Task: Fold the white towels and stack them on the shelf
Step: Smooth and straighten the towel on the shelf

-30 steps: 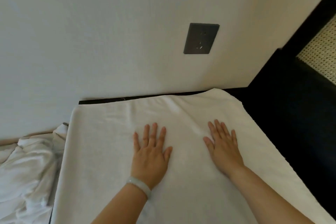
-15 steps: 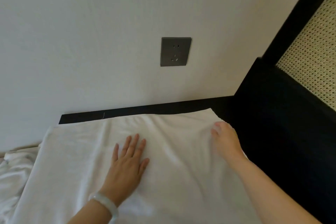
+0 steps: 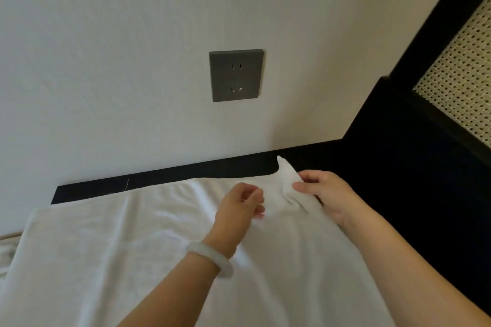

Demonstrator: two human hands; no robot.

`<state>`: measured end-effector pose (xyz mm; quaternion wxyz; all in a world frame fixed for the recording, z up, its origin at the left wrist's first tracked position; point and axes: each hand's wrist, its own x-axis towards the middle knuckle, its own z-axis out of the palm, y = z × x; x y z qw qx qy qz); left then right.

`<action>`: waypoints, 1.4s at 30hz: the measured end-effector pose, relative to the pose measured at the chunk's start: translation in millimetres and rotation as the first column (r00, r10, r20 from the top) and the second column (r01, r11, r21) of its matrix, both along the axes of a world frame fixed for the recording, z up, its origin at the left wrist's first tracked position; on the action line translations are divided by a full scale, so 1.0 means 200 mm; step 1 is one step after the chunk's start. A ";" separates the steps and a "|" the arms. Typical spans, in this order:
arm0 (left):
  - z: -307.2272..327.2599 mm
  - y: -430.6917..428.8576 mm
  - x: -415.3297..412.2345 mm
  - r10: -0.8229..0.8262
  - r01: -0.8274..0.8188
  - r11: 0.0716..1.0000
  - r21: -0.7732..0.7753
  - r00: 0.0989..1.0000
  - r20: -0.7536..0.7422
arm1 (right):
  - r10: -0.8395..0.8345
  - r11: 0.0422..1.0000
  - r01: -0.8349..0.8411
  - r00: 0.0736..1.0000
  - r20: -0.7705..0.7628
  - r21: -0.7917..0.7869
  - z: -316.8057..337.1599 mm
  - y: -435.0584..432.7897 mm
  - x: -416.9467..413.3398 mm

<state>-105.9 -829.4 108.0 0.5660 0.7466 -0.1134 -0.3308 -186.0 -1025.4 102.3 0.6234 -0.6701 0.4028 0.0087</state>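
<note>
a white towel [image 3: 132,260] lay spread across a black surface [image 3: 159,180] that ran along a pale wall [image 3: 106,61]. my right hand [image 3: 326,194] pinched the towel's far right corner between thumb and fingers, the corner raised off the surface in a small peak. my left hand [image 3: 236,210], a pale bracelet [image 3: 210,257] on its wrist, sat just beside it over the towel, fingers curled; i could not tell whether they gripped the cloth. a grey socket [image 3: 236,75] was on the wall above.
</note>
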 end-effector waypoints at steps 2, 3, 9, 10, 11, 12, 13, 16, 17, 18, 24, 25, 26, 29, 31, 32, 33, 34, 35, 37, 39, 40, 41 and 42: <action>0.06 -0.10 -0.01 0.011 -0.031 0.996 -0.083 0.973 -0.228 | 0.008 0.999 -0.003 0.995 0.102 -0.047 0.03 0.05 -0.04; 0.09 -0.13 -0.01 0.009 -0.048 0.993 -0.112 0.944 -0.330 | 0.041 0.990 -0.022 0.990 0.133 -0.142 0.05 0.09 -0.07; 0.03 -0.04 -0.09 0.104 -0.065 0.990 0.127 0.937 -0.333 | 0.660 0.714 -0.606 0.750 0.049 -0.349 0.14 0.37 -0.33; 0.00 0.00 -0.10 0.134 -0.100 0.988 0.116 0.932 -0.338 | 0.631 0.749 -0.581 0.772 0.077 -0.317 0.13 0.38 -0.36; -0.01 0.04 -0.12 0.149 -0.126 0.988 0.087 0.922 -0.357 | 0.510 0.843 -0.464 0.850 0.129 -0.273 0.12 0.39 -0.38; -0.02 0.07 -0.13 0.158 -0.148 0.987 0.057 0.913 -0.376 | 0.317 0.935 -0.278 0.933 0.168 -0.222 0.11 0.39 -0.38; -0.02 0.09 -0.14 0.162 -0.162 0.986 0.034 0.909 -0.385 | 0.110 0.977 -0.080 0.983 0.145 -0.199 0.09 0.37 -0.37; -0.02 0.11 -0.16 0.164 -0.177 0.984 0.003 0.908 -0.385 | -0.104 0.985 0.099 0.994 -0.029 -0.140 0.07 0.34 -0.31; -0.02 0.11 -0.16 0.165 -0.181 0.983 -0.007 0.907 -0.387 | -0.045 0.996 0.040 0.997 -0.055 -0.079 0.07 0.33 -0.30; -0.02 0.11 -0.16 0.167 -0.190 0.982 -0.020 0.904 -0.394 | 0.013 1.000 -0.014 0.998 -0.056 -0.019 0.07 0.33 -0.29; -0.01 0.07 -0.13 0.102 -0.205 0.962 -0.179 0.882 -0.461 | 0.176 0.956 -0.197 0.978 -0.113 -0.215 0.12 0.25 -0.22; 0.01 0.05 -0.12 0.091 -0.205 0.956 -0.208 0.887 -0.454 | 0.119 0.958 -0.131 0.991 -0.064 -0.256 0.14 0.19 -0.19; 0.03 0.03 -0.10 0.091 -0.205 0.954 -0.218 0.892 -0.442 | 0.053 0.944 -0.058 0.998 -0.025 -0.323 0.17 0.11 -0.15; 0.11 -0.07 -0.05 0.086 -0.173 0.967 -0.190 0.914 -0.395 | -0.030 0.847 0.015 0.999 -0.019 -0.531 0.25 -0.17 -0.01; 0.14 -0.16 -0.01 0.066 -0.134 0.978 -0.160 0.926 -0.372 | 0.004 0.812 -0.060 0.995 -0.097 -0.581 0.25 -0.32 0.08; 0.15 -0.21 0.00 0.059 -0.118 0.983 -0.142 0.930 -0.364 | 0.019 0.786 -0.104 0.989 -0.144 -0.609 0.23 -0.37 0.13; 0.15 -0.26 0.02 0.050 -0.105 0.986 -0.132 0.930 -0.365 | 0.023 0.761 -0.133 0.984 -0.179 -0.635 0.21 -0.41 0.17; 0.16 -0.30 0.03 0.038 -0.094 0.987 -0.131 0.925 -0.377 | 0.016 0.745 -0.135 0.983 -0.185 -0.653 0.19 -0.44 0.21; 0.16 -0.35 0.05 0.025 -0.088 0.986 -0.140 0.917 -0.398 | -0.002 0.749 -0.111 0.985 -0.170 -0.653 0.17 -0.48 0.25; 0.17 -0.46 0.07 -0.005 -0.077 0.984 -0.164 0.893 -0.449 | -0.071 0.802 -0.017 0.990 -0.123 -0.597 0.13 -0.53 0.30; 0.16 -0.57 0.09 -0.037 -0.045 0.986 -0.163 0.882 -0.469 | -0.135 0.862 0.070 0.986 -0.095 -0.502 0.08 -0.58 0.31; 0.15 -0.63 0.10 -0.046 -0.026 0.989 -0.147 0.884 -0.466 | -0.151 0.889 0.098 0.985 -0.083 -0.448 0.05 -0.59 0.31; 0.13 -0.68 0.10 -0.059 -0.006 0.991 -0.137 0.883 -0.465 | -0.160 0.913 0.122 0.985 -0.066 -0.389 0.02 -0.60 0.30; 0.11 -0.72 0.10 -0.083 0.015 0.989 -0.145 0.876 -0.476 | -0.169 0.934 0.147 0.985 -0.039 -0.325 0.00 -0.60 0.29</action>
